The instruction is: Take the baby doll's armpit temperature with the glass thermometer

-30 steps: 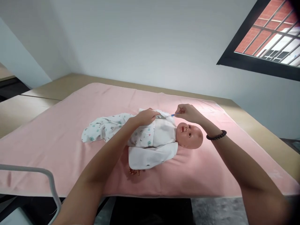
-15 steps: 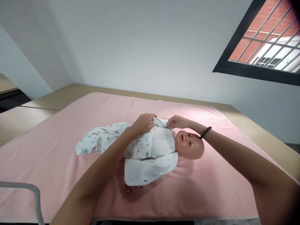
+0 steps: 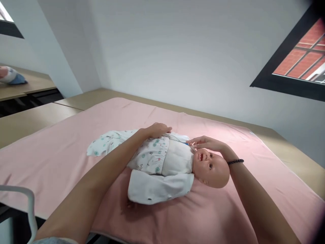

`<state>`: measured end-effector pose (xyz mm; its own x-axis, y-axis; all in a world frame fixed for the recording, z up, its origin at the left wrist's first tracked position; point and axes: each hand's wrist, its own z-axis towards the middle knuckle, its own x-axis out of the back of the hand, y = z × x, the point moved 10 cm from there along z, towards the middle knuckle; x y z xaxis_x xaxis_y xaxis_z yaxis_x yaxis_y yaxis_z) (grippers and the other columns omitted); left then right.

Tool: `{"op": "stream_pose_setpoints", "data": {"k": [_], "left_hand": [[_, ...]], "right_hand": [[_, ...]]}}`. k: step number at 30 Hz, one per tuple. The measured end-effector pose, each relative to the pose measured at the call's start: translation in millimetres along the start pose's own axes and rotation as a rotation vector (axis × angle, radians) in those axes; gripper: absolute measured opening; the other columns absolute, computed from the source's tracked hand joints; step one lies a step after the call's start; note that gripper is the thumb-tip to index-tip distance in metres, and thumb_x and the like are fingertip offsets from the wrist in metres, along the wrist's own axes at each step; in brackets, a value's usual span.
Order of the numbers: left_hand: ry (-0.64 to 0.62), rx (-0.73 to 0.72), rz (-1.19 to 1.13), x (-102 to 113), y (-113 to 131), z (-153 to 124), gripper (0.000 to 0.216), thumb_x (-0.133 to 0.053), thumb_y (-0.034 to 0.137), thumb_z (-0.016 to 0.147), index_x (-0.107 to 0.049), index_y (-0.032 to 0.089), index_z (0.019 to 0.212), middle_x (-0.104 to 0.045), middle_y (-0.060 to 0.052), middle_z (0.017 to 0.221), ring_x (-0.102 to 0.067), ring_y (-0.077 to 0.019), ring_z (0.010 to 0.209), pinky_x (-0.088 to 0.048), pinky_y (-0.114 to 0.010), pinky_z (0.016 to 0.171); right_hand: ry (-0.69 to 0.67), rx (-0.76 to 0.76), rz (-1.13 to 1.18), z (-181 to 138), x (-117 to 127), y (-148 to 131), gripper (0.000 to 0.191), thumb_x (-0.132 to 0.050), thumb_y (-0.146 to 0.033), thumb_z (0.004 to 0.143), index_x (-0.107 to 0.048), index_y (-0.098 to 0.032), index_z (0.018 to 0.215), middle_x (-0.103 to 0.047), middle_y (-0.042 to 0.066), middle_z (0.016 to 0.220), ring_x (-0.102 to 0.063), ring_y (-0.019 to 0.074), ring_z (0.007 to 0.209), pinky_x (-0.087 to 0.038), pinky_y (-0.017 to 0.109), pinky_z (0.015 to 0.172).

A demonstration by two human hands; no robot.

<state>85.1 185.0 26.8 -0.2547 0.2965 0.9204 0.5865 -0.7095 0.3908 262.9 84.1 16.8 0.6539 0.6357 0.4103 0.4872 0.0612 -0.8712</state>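
A baby doll (image 3: 212, 171) lies on its back with its head to the right. It wears a white top (image 3: 179, 157) with long sleeves and white printed trousers (image 3: 149, 159). My left hand (image 3: 159, 130) is curled over the cuff end of the far sleeve (image 3: 177, 136); its fingertips are mostly hidden. Beside the doll's neck and far shoulder, my right hand (image 3: 207, 143) has its fingers apart, close to a small blue piece (image 3: 186, 143). The near sleeve (image 3: 159, 188) lies along the doll's side, its end in shadow.
A pink sheet (image 3: 223, 210) covers much of the wooden table (image 3: 68, 110), which stands against a pale wall. At the lower left is a grey curved rail (image 3: 30, 203). Another doll (image 3: 11, 76) lies on a farther table at the left.
The view has turned left, bringing the second doll in. My right fingers have spread from a pinch near the blue piece. My left hand stays at the far sleeve, more curled.
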Motion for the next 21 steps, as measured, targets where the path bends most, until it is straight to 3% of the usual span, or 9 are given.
{"op": "stream_pose_setpoints", "data": {"k": [2, 4, 7, 11, 21], "left_hand": [[0.028, 0.031, -0.133, -0.1, -4.3, -11.4, 0.052, -0.027, 0.053, 0.1, -0.069, 0.024, 0.109, -0.07, -0.008, 0.123, -0.064, -0.025, 0.108, -0.047, -0.035, 0.093], [0.075, 0.051, -0.253, -0.5, -8.3, -19.3, 0.051, -0.031, 0.057, 0.098, -0.068, 0.024, 0.112, -0.068, -0.006, 0.128, -0.062, -0.0235, 0.111, -0.049, -0.031, 0.089], [0.118, 0.081, -0.339, -4.2, -13.1, -23.8, 0.053, -0.035, 0.061, 0.096, -0.068, 0.022, 0.112, -0.068, -0.005, 0.123, -0.062, -0.0222, 0.106, -0.05, -0.031, 0.09], [0.114, 0.05, -0.409, -8.6, -9.0, -23.3, 0.047, -0.044, 0.06, 0.094, -0.069, 0.024, 0.114, -0.068, -0.002, 0.124, -0.06, -0.0226, 0.113, -0.045, -0.034, 0.103], [0.136, 0.057, -0.427, -8.9, -9.8, -23.2, 0.05, -0.047, 0.063, 0.092, -0.071, 0.024, 0.113, -0.068, -0.004, 0.129, -0.06, -0.0254, 0.117, -0.045, -0.038, 0.107]], "right_hand": [[0.062, -0.012, 0.176, -9.8, -6.9, 8.3, 0.049, -0.07, -0.047, 0.088, -0.068, -0.023, 0.13, -0.068, 0.009, 0.128, -0.065, 0.0256, 0.114, -0.053, 0.039, 0.097], [0.212, 0.001, 0.341, -19.7, -8.3, 15.2, 0.047, -0.07, -0.046, 0.087, -0.067, -0.026, 0.129, -0.065, 0.008, 0.136, -0.062, 0.0274, 0.123, -0.053, 0.04, 0.102], [0.392, 0.065, 0.501, -32.3, -10.6, 17.7, 0.045, -0.067, -0.04, 0.089, -0.063, -0.03, 0.133, -0.06, 0.004, 0.142, -0.056, 0.0261, 0.133, -0.05, 0.04, 0.111], [0.41, 0.121, 0.57, -36.2, -17.7, 9.5, 0.042, -0.061, -0.036, 0.092, -0.06, -0.03, 0.134, -0.058, 0.003, 0.145, -0.053, 0.0238, 0.137, -0.047, 0.041, 0.115], [0.492, -0.016, 0.561, -43.1, -21.3, 27.0, 0.039, -0.06, -0.045, 0.093, -0.065, -0.029, 0.128, -0.064, 0.003, 0.138, -0.06, 0.0253, 0.129, -0.053, 0.04, 0.108]]}}
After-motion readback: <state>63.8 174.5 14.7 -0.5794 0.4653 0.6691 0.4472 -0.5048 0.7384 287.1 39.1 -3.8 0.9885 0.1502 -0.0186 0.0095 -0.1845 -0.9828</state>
